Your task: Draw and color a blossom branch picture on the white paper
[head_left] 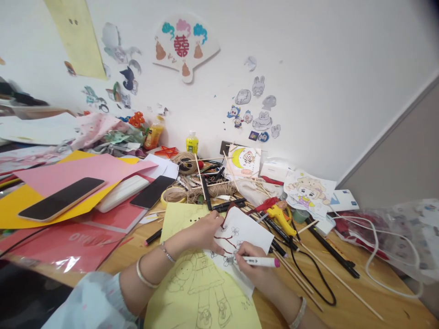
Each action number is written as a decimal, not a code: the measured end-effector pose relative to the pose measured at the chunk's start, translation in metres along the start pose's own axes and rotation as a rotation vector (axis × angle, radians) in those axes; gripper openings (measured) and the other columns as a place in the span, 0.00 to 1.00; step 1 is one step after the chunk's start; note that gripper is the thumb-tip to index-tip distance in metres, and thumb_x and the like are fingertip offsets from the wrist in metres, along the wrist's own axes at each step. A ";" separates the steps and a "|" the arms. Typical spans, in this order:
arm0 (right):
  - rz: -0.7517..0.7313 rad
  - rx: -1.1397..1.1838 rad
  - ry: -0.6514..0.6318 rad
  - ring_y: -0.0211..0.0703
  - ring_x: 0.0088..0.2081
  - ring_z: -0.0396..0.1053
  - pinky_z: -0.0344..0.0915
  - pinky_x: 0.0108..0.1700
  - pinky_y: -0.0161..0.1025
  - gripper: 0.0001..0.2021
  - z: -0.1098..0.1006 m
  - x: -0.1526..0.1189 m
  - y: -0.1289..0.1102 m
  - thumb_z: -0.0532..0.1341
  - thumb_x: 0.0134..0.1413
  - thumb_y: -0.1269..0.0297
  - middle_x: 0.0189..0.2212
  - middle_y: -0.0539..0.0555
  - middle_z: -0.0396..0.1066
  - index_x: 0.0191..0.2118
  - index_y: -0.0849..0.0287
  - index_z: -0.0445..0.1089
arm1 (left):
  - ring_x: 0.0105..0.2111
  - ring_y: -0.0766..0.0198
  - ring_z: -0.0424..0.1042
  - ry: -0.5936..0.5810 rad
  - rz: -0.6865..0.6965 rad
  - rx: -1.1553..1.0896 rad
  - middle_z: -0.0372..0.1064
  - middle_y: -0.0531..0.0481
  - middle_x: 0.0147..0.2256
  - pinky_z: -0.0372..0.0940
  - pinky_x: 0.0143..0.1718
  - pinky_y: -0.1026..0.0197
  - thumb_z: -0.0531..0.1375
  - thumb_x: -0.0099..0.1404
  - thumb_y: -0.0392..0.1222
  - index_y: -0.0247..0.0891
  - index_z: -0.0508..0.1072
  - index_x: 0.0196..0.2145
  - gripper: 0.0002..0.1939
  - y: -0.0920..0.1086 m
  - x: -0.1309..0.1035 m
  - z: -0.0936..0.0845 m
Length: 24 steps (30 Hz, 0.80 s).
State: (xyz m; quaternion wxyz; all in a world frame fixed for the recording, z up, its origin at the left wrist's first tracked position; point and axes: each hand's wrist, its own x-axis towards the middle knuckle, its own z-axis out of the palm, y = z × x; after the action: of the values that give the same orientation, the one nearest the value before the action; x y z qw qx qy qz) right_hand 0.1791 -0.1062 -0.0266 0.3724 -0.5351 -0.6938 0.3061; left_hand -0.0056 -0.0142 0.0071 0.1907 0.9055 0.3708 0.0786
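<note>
A white marker (259,261) with a magenta end is pinched in my right hand (252,260), its tip down on a white sheet (248,228). That sheet carries a drawing of a brown branch with outlined blossoms. My left hand (206,230) rests on the sheet's left side, thumb and fingers apart, touching the paper. Beneath the white sheet lies a larger yellow sheet (209,288) with a pencil drawing of a figure in a skirt and shoes, partly covered by my left arm.
Black markers (229,204), a yellow glue gun (283,219), thin wooden sticks (339,278) and a white cable (377,242) surround the sheets. To the left lie two phones (61,198) and coloured paper (85,167). Bottles (192,142) stand by the wall.
</note>
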 end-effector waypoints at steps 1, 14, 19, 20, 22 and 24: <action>0.001 -0.009 -0.008 0.37 0.23 0.58 0.52 0.26 0.32 0.10 0.000 0.000 0.001 0.56 0.50 0.67 0.18 0.46 0.59 0.20 0.58 0.59 | 0.39 0.52 0.64 -0.001 0.002 0.001 0.59 0.46 0.39 0.61 0.35 0.59 0.68 0.41 0.52 0.36 0.64 0.37 0.28 0.000 0.000 -0.001; 0.006 -0.071 -0.087 0.40 0.25 0.59 0.53 0.26 0.34 0.10 -0.001 -0.001 0.002 0.53 0.51 0.63 0.20 0.48 0.60 0.22 0.57 0.57 | 0.39 0.53 0.63 -0.013 0.019 0.022 0.59 0.45 0.40 0.61 0.36 0.59 0.66 0.44 0.55 0.37 0.64 0.36 0.27 -0.002 0.000 0.000; 0.010 -0.075 -0.066 0.39 0.24 0.59 0.53 0.26 0.34 0.10 0.000 0.000 0.005 0.53 0.50 0.64 0.19 0.47 0.59 0.21 0.57 0.56 | 0.39 0.53 0.63 -0.031 0.012 0.044 0.59 0.45 0.40 0.61 0.36 0.59 0.65 0.45 0.56 0.37 0.64 0.36 0.27 0.000 0.000 -0.002; -0.002 -0.068 -0.065 0.38 0.24 0.58 0.53 0.26 0.34 0.10 0.000 0.000 0.006 0.53 0.51 0.64 0.19 0.47 0.59 0.21 0.57 0.57 | 0.39 0.53 0.63 -0.031 0.013 0.044 0.59 0.45 0.40 0.61 0.36 0.59 0.65 0.45 0.56 0.37 0.64 0.36 0.26 0.000 0.000 -0.002; -0.028 -0.060 -0.071 0.38 0.24 0.59 0.53 0.26 0.34 0.10 0.000 0.000 0.007 0.53 0.51 0.64 0.19 0.47 0.59 0.22 0.57 0.57 | 0.39 0.52 0.63 -0.027 0.015 0.044 0.59 0.44 0.40 0.61 0.36 0.59 0.65 0.45 0.56 0.37 0.64 0.36 0.27 0.000 -0.001 -0.002; -0.031 -0.063 -0.075 0.38 0.24 0.59 0.53 0.27 0.34 0.10 0.000 -0.001 0.006 0.53 0.51 0.64 0.19 0.47 0.60 0.22 0.57 0.57 | 0.39 0.52 0.63 -0.026 0.017 0.044 0.59 0.44 0.40 0.61 0.36 0.58 0.65 0.45 0.56 0.37 0.64 0.36 0.27 0.000 -0.001 -0.002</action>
State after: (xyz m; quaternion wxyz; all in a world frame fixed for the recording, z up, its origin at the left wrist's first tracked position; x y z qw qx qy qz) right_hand 0.1828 -0.1054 -0.0316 0.3338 -0.5238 -0.7247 0.2983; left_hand -0.0066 -0.0141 0.0088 0.1747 0.9136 0.3623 0.0604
